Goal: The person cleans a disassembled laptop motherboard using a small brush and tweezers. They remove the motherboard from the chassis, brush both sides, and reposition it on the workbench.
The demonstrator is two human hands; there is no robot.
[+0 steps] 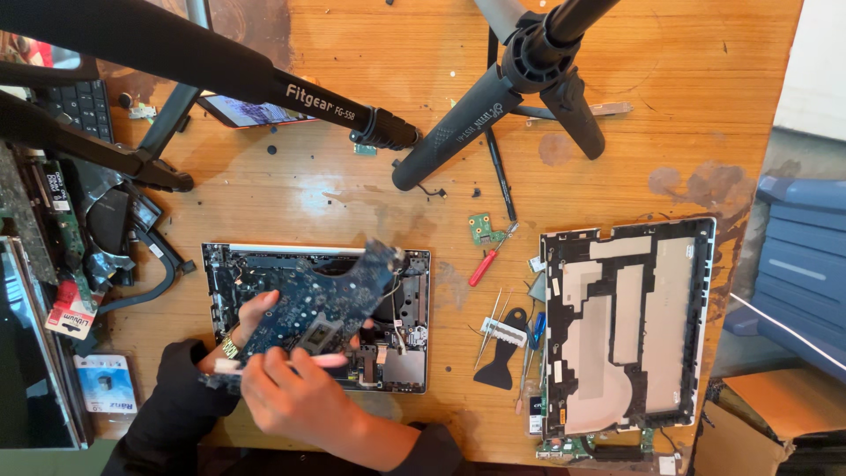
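So you've got the blue motherboard tilted up out of the open laptop base, which sits on the wooden worktop right in front of you; your left hand is curled around the board's lower left edge from underneath, fingers wrapped on it, and your right hand is pinched closed on a pale, thin tool laid against the board's bottom edge; can't tell what that tool is exactly, it's blurry. Progress-wise I'd say you're pretty deep in; the bottom cover is already off and lying well apart to the right, inner side up, and the board looks free of the shell at its upper end, though I can't see if a cable is holding the lower end. Between the base and the cover there's a red-handled screwdriver, a small green daughterboard, tweezers and a black pry tool; the rest of the base's parts look like they're in place; tripod legs cross the top of the view.
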